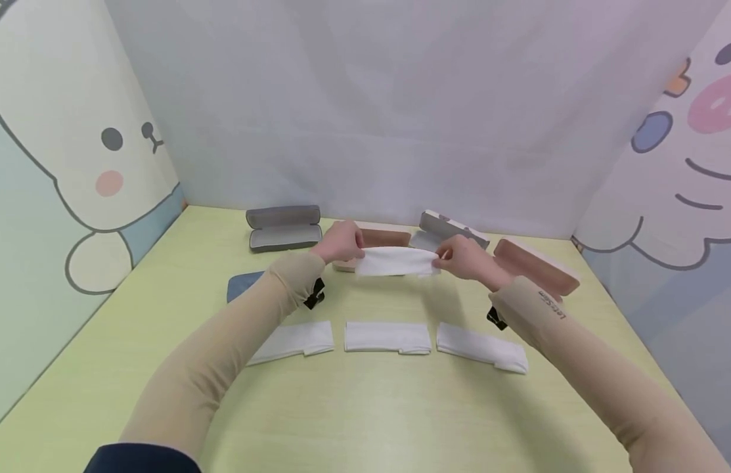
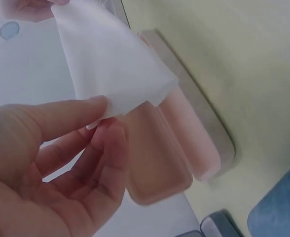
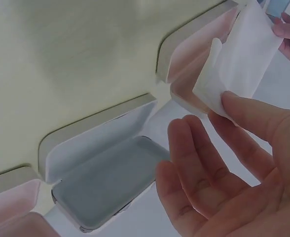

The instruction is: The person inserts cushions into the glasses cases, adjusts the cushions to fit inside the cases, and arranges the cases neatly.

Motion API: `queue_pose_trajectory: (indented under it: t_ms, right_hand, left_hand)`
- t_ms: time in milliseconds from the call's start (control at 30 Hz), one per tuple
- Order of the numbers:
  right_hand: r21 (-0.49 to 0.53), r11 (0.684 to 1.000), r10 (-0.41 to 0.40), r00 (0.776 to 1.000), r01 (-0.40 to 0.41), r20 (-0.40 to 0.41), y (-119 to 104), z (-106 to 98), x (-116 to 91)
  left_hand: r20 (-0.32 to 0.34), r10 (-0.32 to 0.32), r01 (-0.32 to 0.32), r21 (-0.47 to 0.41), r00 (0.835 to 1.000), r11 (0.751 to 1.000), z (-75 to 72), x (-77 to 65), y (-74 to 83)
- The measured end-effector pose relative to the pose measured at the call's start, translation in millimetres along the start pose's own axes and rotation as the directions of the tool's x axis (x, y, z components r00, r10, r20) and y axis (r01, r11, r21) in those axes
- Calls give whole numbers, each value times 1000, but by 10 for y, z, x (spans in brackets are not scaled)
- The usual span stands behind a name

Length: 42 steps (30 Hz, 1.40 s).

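Observation:
A folded white cloth (image 1: 397, 261) is stretched between both hands, raised over an open pink-lined glasses case (image 1: 385, 237). My left hand (image 1: 341, 242) pinches its left end between thumb and forefinger. At the other end, my right hand (image 1: 467, 258) pinches a corner, its remaining fingers loosely bent in the right wrist view. The cloth (image 2: 113, 59) partly covers the case (image 2: 157, 158) in the left wrist view; the case's lid stands up and its inside is pinkish brown.
Three folded white cloths (image 1: 387, 337) lie in a row nearer the body. Along the back stand a grey open case (image 1: 285, 236), a grey-lined open case (image 3: 110, 173) and another pink open case (image 1: 536, 266). A blue case (image 1: 243, 284) is partly behind the left sleeve.

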State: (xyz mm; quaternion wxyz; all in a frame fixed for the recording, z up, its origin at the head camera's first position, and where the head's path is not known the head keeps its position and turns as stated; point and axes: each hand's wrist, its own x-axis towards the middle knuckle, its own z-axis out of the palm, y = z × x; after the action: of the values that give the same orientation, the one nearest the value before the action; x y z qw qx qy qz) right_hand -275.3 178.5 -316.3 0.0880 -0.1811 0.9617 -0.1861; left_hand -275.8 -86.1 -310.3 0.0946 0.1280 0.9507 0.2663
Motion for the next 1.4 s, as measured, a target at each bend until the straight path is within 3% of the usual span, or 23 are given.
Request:
queue_pose_trajectory:
  t_ms: [200,567,1000,1400]
  right_hand:
    - [21,1000,-20,1000,21,-21,-129,-15,141]
    - [54,998,40,999,-40,-6,-301,88,368]
    - [61,993,105,994,-106,17,-290,264,547]
    - [62,992,106,994,-108,34,-340,386,570]
  left_hand:
    - [-10,-45,45,8,999,999,-168,33,-96]
    - [17,-160,161,-142,987,977,-300,53,-294]
    - [70,-282,290,-187,957,939,-200,249,-431]
    - [40,-327,329,-93,944,940,-39,371,-461]
